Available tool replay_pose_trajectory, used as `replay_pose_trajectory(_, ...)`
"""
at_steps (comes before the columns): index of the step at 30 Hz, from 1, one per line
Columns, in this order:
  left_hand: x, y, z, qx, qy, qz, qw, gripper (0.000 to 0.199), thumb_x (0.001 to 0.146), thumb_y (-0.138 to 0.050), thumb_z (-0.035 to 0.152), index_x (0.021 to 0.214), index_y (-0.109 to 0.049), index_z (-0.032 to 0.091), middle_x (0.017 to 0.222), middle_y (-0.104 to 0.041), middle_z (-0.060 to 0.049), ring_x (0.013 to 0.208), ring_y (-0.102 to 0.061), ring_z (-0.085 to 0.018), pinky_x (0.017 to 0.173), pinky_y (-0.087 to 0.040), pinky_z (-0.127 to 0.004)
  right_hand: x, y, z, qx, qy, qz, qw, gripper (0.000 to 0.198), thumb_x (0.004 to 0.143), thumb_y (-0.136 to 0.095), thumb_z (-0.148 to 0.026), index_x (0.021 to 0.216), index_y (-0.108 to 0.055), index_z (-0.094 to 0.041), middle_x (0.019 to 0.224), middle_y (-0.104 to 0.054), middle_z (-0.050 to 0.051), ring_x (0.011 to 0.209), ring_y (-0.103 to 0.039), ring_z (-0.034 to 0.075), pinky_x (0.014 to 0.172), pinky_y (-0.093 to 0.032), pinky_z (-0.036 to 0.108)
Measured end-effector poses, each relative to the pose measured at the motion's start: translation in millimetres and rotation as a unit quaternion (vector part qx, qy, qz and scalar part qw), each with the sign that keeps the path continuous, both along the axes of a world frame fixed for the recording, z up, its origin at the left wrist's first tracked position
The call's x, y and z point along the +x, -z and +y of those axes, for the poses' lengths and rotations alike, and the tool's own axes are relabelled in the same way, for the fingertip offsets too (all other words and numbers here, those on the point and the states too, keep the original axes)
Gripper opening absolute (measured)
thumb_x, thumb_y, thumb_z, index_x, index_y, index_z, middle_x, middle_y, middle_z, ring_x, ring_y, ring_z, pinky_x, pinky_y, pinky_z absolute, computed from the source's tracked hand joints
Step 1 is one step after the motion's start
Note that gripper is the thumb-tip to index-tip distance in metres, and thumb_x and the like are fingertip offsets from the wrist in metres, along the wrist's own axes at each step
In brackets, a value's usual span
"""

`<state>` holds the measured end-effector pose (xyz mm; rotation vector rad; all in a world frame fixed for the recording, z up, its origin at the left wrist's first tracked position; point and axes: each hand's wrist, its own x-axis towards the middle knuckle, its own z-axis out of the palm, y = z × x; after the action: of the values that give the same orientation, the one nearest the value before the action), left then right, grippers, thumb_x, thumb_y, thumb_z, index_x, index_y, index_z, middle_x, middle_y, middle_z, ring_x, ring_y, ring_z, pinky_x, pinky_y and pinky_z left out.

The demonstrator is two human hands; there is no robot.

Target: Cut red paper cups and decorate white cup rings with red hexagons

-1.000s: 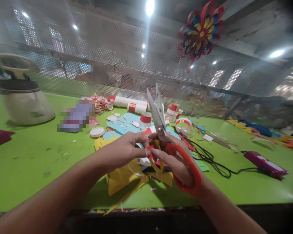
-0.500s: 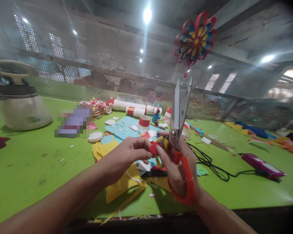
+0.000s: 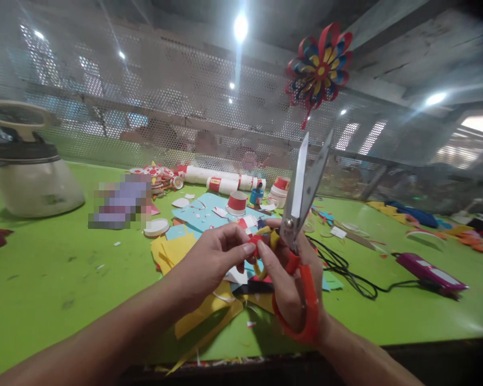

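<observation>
Between the fingertips of both hands is a small red paper piece (image 3: pixel 256 243) with yellow paper loops (image 3: pixel 260 270) attached. My left hand (image 3: pixel 211 257) pinches the red piece from the left with thumb and fingers. My right hand (image 3: pixel 284 276) steadies it from the right with its thumb. Scissors (image 3: pixel 295 206) with red handles are also in my right hand, their blades apart and pointing upward. Part of the yellow loops is hidden behind my right thumb. Under the hands lie yellow paper sheets (image 3: pixel 201 316) and light blue paper (image 3: pixel 193 206) with scraps.
Paper cups (image 3: pixel 236 203) and a long cup stack (image 3: pixel 213 176) stand farther back. A purple glue gun or similar device (image 3: pixel 432 272) with a black cord (image 3: pixel 348 268) lies right. A sprayer-like bottle (image 3: pixel 40 182) stands left. A paper flower (image 3: pixel 321 69) hangs above.
My left thumb has shifted onto the red paper piece, pressing it closer. The scissors' blades tilt a little more to the right. The view has moved slightly.
</observation>
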<state>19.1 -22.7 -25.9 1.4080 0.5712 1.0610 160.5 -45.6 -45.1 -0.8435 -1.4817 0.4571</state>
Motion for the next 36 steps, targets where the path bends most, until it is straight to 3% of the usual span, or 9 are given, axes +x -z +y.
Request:
replay_pose_trajectory(8,-16,-12.5,8,0.019,-0.048,-0.025,0.998,0.017,0.081,-0.064,0.024,0.069,-0.056,0.015,0.063,-0.057,0.002,0.061,-0.050,-0.010,0.061,-0.040,-0.024,4,-21,-2,-0.091,-0.082,-0.004,0.992,0.020,0.093,-0.051,-0.037,0.106,-0.053,-0.023,0.077,-0.056,-0.002,0.069,-0.057,0.011,0.061,-0.048,0.023)
replay_pose_trajectory(12,-22,-19.3,9,0.039,-0.067,-0.038,0.996,0.015,0.080,-0.065,0.022,0.069,-0.058,0.016,0.065,-0.057,0.003,0.062,-0.050,-0.009,0.064,-0.041,-0.024,9,-28,-2,-0.132,-0.128,-0.094,0.978,0.032,0.094,-0.043,-0.047,0.105,-0.055,-0.019,0.086,-0.057,0.003,0.071,-0.054,0.013,0.063,-0.046,0.025)
replay_pose_trajectory(16,-29,-21.6,12,0.068,-0.092,-0.052,0.992,0.012,0.079,-0.066,0.021,0.071,-0.059,0.017,0.078,-0.058,0.001,0.075,-0.052,-0.012,0.072,-0.042,-0.026,12,-24,0,-0.121,-0.138,-0.205,0.962,0.043,0.093,-0.037,-0.055,0.109,-0.053,-0.018,0.076,-0.050,0.000,0.064,-0.043,0.014,0.057,-0.038,0.027)
replay_pose_trajectory(21,-34,-21.4,14,0.098,-0.120,-0.062,0.986,0.014,0.081,-0.065,0.020,0.069,-0.060,0.017,0.095,-0.058,-0.002,0.090,-0.052,-0.015,0.082,-0.040,-0.030,14,-19,2,-0.115,-0.154,-0.242,0.951,0.044,0.091,-0.034,-0.060,0.102,-0.049,-0.020,0.082,-0.052,0.003,0.068,-0.047,0.016,0.060,-0.040,0.029)
replay_pose_trajectory(25,-33,-21.8,14,0.093,-0.121,-0.068,0.986,0.013,0.080,-0.065,0.019,0.069,-0.059,0.016,0.091,-0.057,-0.002,0.084,-0.051,-0.014,0.079,-0.041,-0.031,14,-19,1,-0.107,-0.140,-0.268,0.947,0.041,0.091,-0.035,-0.059,0.095,-0.049,-0.021,0.087,-0.053,0.004,0.071,-0.050,0.017,0.065,-0.042,0.030)
replay_pose_trajectory(36,-29,-20.5,13,0.090,-0.155,-0.048,0.983,0.013,0.080,-0.065,0.022,0.071,-0.058,0.017,0.077,-0.056,0.001,0.076,-0.050,-0.013,0.075,-0.040,-0.028,12,-15,2,-0.074,-0.110,-0.284,0.950,0.039,0.091,-0.037,-0.057,0.098,-0.050,-0.021,0.081,-0.053,0.003,0.070,-0.049,0.018,0.061,-0.040,0.031)
